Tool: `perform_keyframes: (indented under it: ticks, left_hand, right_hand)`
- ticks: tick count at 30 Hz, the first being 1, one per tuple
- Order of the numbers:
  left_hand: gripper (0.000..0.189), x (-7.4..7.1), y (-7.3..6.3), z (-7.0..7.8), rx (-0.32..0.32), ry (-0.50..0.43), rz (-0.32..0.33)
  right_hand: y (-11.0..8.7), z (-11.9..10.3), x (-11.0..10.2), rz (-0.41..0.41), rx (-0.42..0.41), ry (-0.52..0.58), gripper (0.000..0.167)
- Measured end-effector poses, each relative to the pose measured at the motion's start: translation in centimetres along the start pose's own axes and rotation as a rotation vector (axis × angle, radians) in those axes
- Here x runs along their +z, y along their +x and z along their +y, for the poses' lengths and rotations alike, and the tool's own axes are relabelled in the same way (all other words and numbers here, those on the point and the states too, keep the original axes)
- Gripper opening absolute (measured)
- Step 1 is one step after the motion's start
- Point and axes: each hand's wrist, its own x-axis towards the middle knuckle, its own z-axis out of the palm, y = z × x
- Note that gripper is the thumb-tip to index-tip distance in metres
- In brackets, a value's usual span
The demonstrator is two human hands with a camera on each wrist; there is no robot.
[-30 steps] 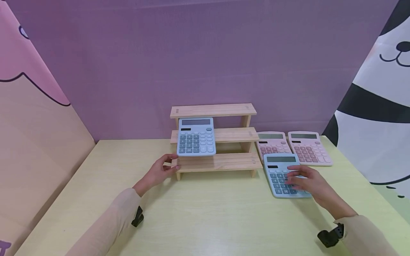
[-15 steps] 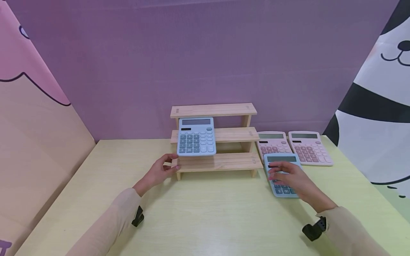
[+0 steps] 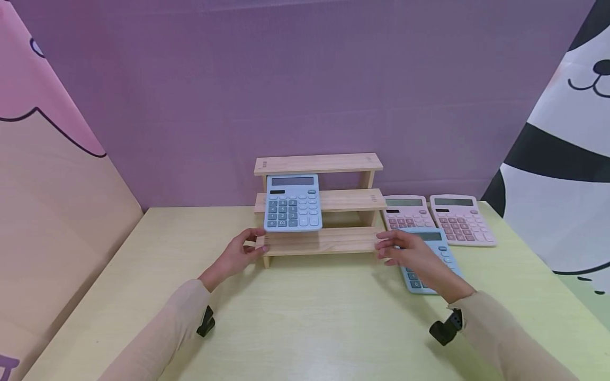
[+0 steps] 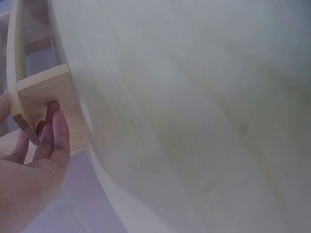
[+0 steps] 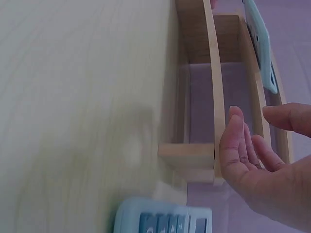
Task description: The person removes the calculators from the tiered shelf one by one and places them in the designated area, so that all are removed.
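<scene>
A three-step wooden stand (image 3: pixel 324 242) is on the table, with a blue calculator (image 3: pixel 293 203) leaning upright across its middle and lower steps. My left hand (image 3: pixel 237 255) grips the left end of the lowest step; in the left wrist view its fingers (image 4: pixel 59 133) curl beneath the board. At the step's right end is my right hand (image 3: pixel 405 251), its thumb and loosely bent fingers apart, holding nothing; whether a fingertip touches the wood I cannot tell. A second blue calculator (image 3: pixel 448 254) lies under and behind that hand, partly hidden by it.
Two pink calculators, a left one (image 3: pixel 405 209) and a right one (image 3: pixel 461 221), lie at the table's back right. A purple backdrop (image 3: pixel 305 95) rises behind the stand. Printed panels flank the table (image 3: pixel 305 323) on both sides.
My right hand has moved left, from over the second blue calculator to the right end of the lowest step. The left hand and the stand have stayed in place.
</scene>
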Motion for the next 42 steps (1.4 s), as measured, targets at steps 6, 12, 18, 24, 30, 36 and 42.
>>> perform_keyframes:
  ticks: [6,12,18,24,30,36,42]
  left_hand:
    - [0.051,0.1,0.3,-0.2,-0.011,0.0,0.002]
    - [0.051,0.2,0.3,-0.1,-0.024,0.01,0.006]
    - [0.051,0.1,0.3,-0.1,-0.018,0.013,0.009]
    - [0.051,0.2,0.4,-0.3,-0.019,0.005,0.006]
    - [0.052,0.2,0.4,-0.4,-0.006,0.002,0.004]
    - [0.051,0.1,0.3,-0.4,0.007,0.0,0.004]
    - [0.051,0.0,0.3,-0.5,0.017,-0.017,-0.002]
  right_hand:
    - [1.1,-0.4,1.4,-0.01,-0.001,0.056,0.053]
    - [1.9,-0.9,2.8,-0.024,-0.014,0.086,0.05]
    - [2.7,-1.5,4.2,-0.047,-0.026,0.18,0.049]
    - [3.6,-1.9,5.3,-0.049,-0.031,0.279,0.048]
    - [4.5,-2.4,6.3,-0.063,-0.027,0.342,0.045]
    - [5.1,-3.1,7.2,-0.083,-0.013,0.4,0.046]
    - [5.6,-3.9,8.0,-0.079,-0.023,0.439,0.048]
